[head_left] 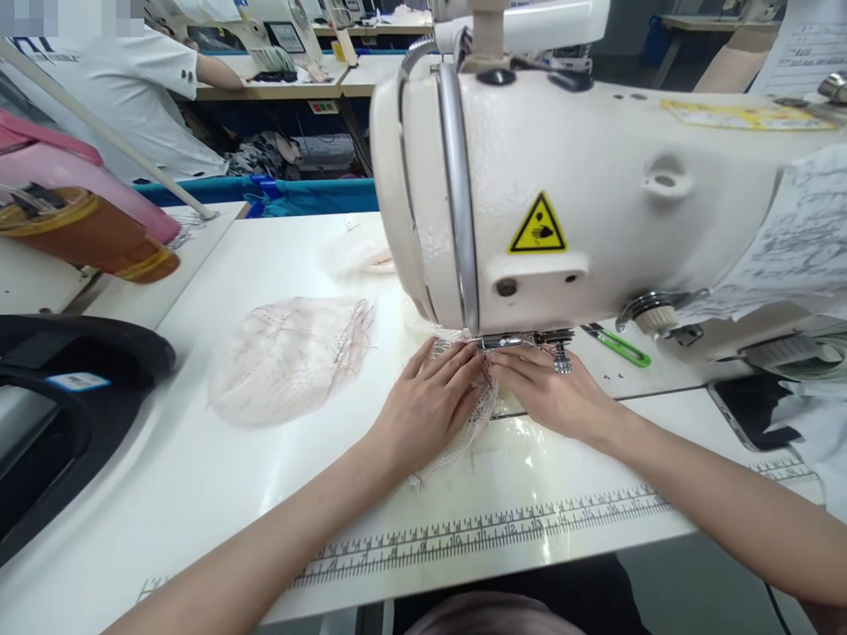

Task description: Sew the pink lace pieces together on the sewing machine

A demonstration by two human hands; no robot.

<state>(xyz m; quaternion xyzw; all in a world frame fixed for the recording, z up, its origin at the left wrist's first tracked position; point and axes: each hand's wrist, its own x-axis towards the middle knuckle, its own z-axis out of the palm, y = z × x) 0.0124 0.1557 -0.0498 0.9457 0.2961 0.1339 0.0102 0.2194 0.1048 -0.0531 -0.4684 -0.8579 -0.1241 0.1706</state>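
My left hand [429, 401] lies flat, fingers stretched out, on a piece of white lace fabric [463, 432] just left of the presser foot [506, 342] of a cream sewing machine [595, 176]. My right hand [549, 388] rests on the same lace from the right, its fingers pressed down at the needle area, fingertips almost meeting those of the left. The lace runs under the machine head, and part of it is hidden by both hands.
A pile of pale pink lace pieces [291, 357] lies left on the white table [198, 494]. A printed ruler [503, 529] runs along the front edge. Green snips [618, 346] and a dark phone [751, 410] lie right. A black bin [59, 406] stands left. Another person's sleeve [132, 79] shows behind.
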